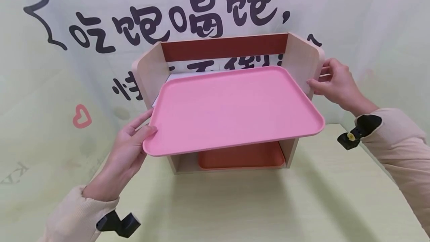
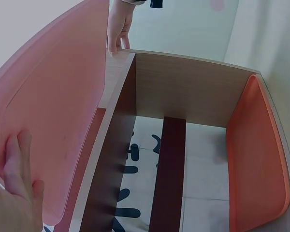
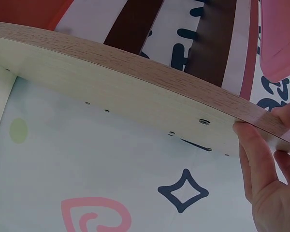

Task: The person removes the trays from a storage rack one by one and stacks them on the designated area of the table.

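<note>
A pink tray (image 1: pixel 231 109) is held tilted in front of a small wooden shelf (image 1: pixel 304 61). My left hand (image 1: pixel 129 148) grips its near left corner, thumb on top and fingers spread underneath, as the left wrist view shows the hand (image 2: pixel 19 179) against the underside. On the other side, my right hand (image 1: pixel 339 83) pinches the upper edge of the shelf's right side panel, with the thumb inside and the fingers outside. The right wrist view shows that hand (image 3: pixel 266 164) around the panel's edge (image 3: pixel 193 92). An orange-red tray (image 1: pixel 242 156) lies on the shelf's bottom board.
The shelf stands on a pale table (image 1: pixel 228 204). Behind it hangs a light cloth (image 1: pixel 352 14) with large dark lettering. A dark red crossbar (image 1: pixel 225 47) spans the shelf's top back. Something white (image 1: pixel 188 75) shows behind the pink tray.
</note>
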Tool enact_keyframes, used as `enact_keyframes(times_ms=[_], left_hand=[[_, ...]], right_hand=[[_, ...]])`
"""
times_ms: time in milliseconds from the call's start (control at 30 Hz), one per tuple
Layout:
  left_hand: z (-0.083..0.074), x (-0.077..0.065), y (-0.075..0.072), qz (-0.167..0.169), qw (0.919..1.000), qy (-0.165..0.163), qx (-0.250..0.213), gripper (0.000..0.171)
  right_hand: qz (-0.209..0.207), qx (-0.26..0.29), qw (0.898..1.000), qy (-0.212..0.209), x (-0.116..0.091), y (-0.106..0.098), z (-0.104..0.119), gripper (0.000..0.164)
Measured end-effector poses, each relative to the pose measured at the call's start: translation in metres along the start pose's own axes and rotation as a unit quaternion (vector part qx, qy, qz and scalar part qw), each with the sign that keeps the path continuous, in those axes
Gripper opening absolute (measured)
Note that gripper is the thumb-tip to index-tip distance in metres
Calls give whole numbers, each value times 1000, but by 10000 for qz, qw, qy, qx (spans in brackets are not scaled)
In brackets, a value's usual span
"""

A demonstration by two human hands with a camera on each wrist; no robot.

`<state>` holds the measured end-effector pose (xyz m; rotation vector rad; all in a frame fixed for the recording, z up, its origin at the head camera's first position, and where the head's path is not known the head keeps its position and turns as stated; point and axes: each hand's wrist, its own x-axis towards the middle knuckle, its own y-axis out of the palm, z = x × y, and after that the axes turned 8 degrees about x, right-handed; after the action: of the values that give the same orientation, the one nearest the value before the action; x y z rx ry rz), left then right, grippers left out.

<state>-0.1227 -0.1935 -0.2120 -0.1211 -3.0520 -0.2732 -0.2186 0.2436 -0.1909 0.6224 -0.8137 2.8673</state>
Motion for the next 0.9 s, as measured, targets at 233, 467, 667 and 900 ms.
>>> enact_keyframes(times_ms=[233,467,667,900], left_hand=[[3,-3,-2,-60,10000,-24,-5,63],[5,-1,0,-97,9999,8,-116,62],[6,1,5,-94,9999,24,-31,60],[9,-5,-1,34,9999,82,-79,62]], right_hand=[[17,-10,10000,-26,-1,1,2,54],[-5,-21,10000,-44,-1,0,1,54],[-48,-51,10000,-40,-2,-1,0,53],[-40,-22,10000,-45,-1,1,0,54]])
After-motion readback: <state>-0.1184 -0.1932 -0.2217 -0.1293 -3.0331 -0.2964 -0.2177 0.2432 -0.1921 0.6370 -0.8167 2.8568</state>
